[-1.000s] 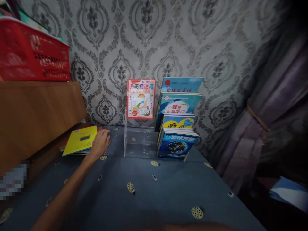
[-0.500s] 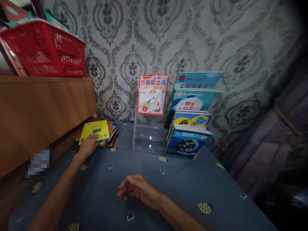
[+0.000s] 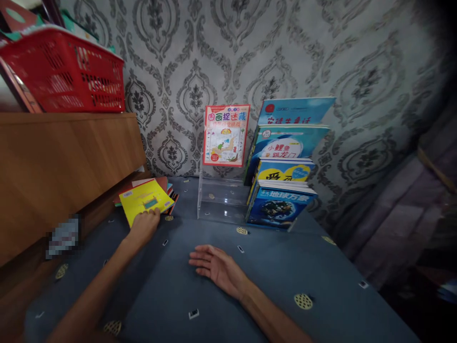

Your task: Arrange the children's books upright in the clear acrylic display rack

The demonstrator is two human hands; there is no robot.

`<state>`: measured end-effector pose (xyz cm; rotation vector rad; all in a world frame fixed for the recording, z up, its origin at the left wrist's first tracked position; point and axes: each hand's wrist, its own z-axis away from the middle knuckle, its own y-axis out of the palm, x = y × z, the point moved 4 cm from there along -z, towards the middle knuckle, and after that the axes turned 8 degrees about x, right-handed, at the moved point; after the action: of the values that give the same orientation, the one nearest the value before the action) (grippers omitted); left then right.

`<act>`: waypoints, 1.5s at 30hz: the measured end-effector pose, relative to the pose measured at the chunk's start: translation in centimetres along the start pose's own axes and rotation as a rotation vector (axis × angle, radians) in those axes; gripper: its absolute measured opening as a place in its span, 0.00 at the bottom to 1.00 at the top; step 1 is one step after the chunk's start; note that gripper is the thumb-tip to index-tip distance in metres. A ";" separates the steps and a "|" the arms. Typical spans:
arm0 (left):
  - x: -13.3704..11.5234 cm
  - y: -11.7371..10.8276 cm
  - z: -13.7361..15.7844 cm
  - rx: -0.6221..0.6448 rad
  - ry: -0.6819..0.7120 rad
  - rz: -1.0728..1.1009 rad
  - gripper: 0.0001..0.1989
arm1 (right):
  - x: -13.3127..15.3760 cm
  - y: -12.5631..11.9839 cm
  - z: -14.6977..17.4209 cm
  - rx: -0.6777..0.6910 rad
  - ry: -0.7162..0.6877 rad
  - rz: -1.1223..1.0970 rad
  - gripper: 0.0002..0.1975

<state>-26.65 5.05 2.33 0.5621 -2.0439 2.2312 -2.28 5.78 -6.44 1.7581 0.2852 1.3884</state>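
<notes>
A yellow book (image 3: 143, 200) lies tilted over a pile of books (image 3: 162, 182) at the left of the table. My left hand (image 3: 145, 224) grips its near edge, fingers curled over it. My right hand (image 3: 217, 267) hovers over the middle of the table, palm turned inward, fingers stretched and holding nothing. Beyond it stands a clear tiered book rack (image 3: 223, 209). A red-bordered picture book (image 3: 226, 136) stands in its upper left. Blue and teal books fill its right side, with a blue book showing the Earth (image 3: 280, 209) in front.
The table bears a dark patterned cloth (image 3: 171, 286). To the left rises a wooden cabinet (image 3: 71, 157) with a red plastic basket (image 3: 85, 71) on top. A patterned wall (image 3: 193, 90) closes off the back, and a grey curtain (image 3: 396, 209) hangs at the right.
The yellow book has turned and slid toward me and rightward on the pile, with my left hand on it. My right hand has moved slightly right and forward, its fingers straighter.
</notes>
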 end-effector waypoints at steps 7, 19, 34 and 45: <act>-1.6 0.8 -0.7 -0.061 0.059 0.073 0.18 | 0.0 -0.1 0.0 0.007 -0.009 -0.009 0.20; 11.2 2.9 -5.8 -0.065 -0.367 0.387 0.42 | 0.0 -0.4 -0.1 -0.002 -0.003 -0.007 0.20; 9.2 8.3 -0.8 -0.023 -0.278 0.654 0.34 | 0.4 -0.3 0.1 -0.030 -0.026 0.033 0.17; 5.4 7.9 3.4 0.281 -0.191 0.412 0.31 | 1.0 -0.4 0.5 -0.213 -0.258 0.651 0.18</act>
<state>-33.24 -0.28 -3.34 0.4125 -2.1060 2.8331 -1.38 6.42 -6.08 1.9001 -0.6049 1.5265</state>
